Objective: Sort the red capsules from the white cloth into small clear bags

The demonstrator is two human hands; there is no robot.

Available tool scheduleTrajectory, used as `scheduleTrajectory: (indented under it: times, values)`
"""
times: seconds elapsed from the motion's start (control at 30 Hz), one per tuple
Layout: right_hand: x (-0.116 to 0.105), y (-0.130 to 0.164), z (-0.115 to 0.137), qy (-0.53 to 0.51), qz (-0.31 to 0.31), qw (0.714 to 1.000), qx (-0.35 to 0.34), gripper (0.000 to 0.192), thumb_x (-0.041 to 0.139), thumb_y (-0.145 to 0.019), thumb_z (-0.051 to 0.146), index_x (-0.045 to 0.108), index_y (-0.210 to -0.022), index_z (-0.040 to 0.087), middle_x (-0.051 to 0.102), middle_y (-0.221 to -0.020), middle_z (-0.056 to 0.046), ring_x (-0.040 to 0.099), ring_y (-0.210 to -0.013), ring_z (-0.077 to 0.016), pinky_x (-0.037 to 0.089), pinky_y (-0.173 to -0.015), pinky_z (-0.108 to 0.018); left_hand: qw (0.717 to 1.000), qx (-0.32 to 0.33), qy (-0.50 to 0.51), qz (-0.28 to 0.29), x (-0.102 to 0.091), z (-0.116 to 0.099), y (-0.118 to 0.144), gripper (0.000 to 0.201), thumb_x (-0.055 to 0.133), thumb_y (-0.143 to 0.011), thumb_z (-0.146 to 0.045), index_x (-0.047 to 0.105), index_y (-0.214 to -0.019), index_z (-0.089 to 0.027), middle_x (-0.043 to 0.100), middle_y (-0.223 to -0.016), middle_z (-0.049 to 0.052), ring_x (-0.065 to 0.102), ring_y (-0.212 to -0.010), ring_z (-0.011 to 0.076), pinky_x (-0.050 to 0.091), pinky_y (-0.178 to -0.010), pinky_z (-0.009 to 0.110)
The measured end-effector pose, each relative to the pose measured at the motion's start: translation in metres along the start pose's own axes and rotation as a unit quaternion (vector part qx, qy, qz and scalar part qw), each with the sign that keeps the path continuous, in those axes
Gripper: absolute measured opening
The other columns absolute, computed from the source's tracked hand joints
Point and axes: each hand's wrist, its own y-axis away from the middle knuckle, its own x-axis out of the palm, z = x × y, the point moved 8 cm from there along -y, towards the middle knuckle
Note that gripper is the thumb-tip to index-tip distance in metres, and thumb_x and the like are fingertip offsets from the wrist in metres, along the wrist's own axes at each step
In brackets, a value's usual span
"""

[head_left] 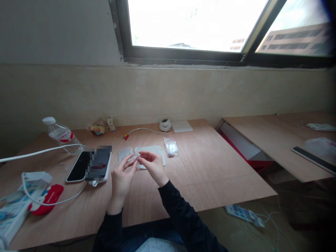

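Over the near middle of the table, my left hand (123, 177) and my right hand (154, 166) meet at their fingertips. Both are closed in a pinch; whatever is between the fingers is too small to make out. Just behind my left fingers lies a clear plastic bag (124, 152). A white sheet (158, 151), perhaps paper, lies under and behind my right hand, which partly covers it. To its right rests a small zip bag (171, 147) with small contents I cannot identify. Farther back stands a white dome camera (165, 124) with a cable (143, 129) ending in red and yellow plugs.
A flat white square (182, 126) lies beside the camera. Two phones (78, 167), a tilted water bottle (64, 136), a snack packet (98, 128), a red pouch (49, 199) and a power strip (18, 210) occupy the left. A white cable (42, 154) crosses there. Another table (283, 136) stands right.
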Motion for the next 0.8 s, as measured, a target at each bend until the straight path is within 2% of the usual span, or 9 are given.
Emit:
scheduleTrajectory:
  times: [0.1,0.2,0.43,0.53,0.6,0.7,0.8]
  values:
    - [0.0,0.004,0.006,0.017,-0.007,1.0,-0.021,0.024,0.074,-0.062,0.032,0.067,-0.081,0.019,0.069,-0.077,-0.005,0.066,-0.073,-0.0209,0.054,-0.073,-0.036,1.0,0.009,-0.014,0.011,0.002,-0.004,0.0,0.038,0.061,-0.076,-0.031,0.06,-0.111,-0.016,0.072,-0.094,0.008,0.067,-0.092,0.0223,0.055,-0.08,0.032]
    - [-0.001,0.007,0.01,0.04,-0.017,0.999,-0.032,0.019,0.071,-0.064,0.029,0.066,-0.08,0.02,0.068,-0.076,-0.005,0.065,-0.073,-0.0206,0.054,-0.071,-0.035,0.999,0.027,-0.032,0.036,0.005,-0.007,0.0,0.028,0.058,-0.077,-0.03,0.064,-0.101,-0.016,0.072,-0.094,0.007,0.068,-0.087,0.0205,0.056,-0.076,0.03]
    - [-0.007,0.01,0.009,0.087,-0.034,0.994,-0.056,0.012,0.066,-0.068,0.025,0.064,-0.078,0.019,0.067,-0.078,-0.004,0.063,-0.074,-0.0191,0.052,-0.07,-0.033,0.984,0.072,-0.135,0.095,0.015,-0.007,0.001,0.022,0.05,-0.083,-0.03,0.064,-0.094,-0.019,0.071,-0.094,0.006,0.066,-0.089,0.0213,0.051,-0.08,0.033]
    - [-0.008,0.009,0.002,0.128,-0.015,0.991,-0.047,0.016,0.065,-0.07,0.028,0.062,-0.082,0.019,0.064,-0.077,-0.003,0.06,-0.07,-0.0168,0.05,-0.064,-0.029,0.976,0.078,-0.154,0.13,0.021,-0.005,0.002,0.022,0.045,-0.086,-0.028,0.063,-0.094,-0.019,0.07,-0.094,0.007,0.065,-0.088,0.0212,0.05,-0.078,0.032]
    - [-0.008,0.01,-0.002,0.168,0.002,0.985,-0.046,0.014,0.064,-0.072,0.031,0.06,-0.078,0.019,0.061,-0.072,-0.001,0.057,-0.066,-0.0148,0.048,-0.061,-0.027,0.974,0.076,-0.16,0.142,0.023,-0.005,0.003,0.023,0.042,-0.087,-0.028,0.062,-0.093,-0.019,0.07,-0.093,0.007,0.065,-0.087,0.0209,0.049,-0.077,0.031]
    - [-0.003,0.012,-0.005,0.241,0.043,0.969,-0.046,0.02,0.053,-0.081,0.034,0.053,-0.068,0.019,0.054,-0.064,0.002,0.051,-0.061,-0.0128,0.042,-0.06,-0.025,0.971,0.071,-0.172,0.148,0.022,-0.007,0.003,0.024,0.039,-0.088,-0.029,0.06,-0.091,-0.019,0.069,-0.088,0.006,0.065,-0.082,0.02,0.048,-0.073,0.029]
    - [0.004,0.017,-0.006,0.307,0.079,0.947,-0.044,0.025,0.041,-0.087,0.031,0.046,-0.066,0.02,0.049,-0.061,0.003,0.047,-0.059,-0.0123,0.038,-0.058,-0.024,0.971,0.066,-0.175,0.151,0.021,-0.01,0.003,0.024,0.036,-0.088,-0.03,0.057,-0.085,-0.019,0.066,-0.081,0.005,0.063,-0.074,0.019,0.046,-0.067,0.027]
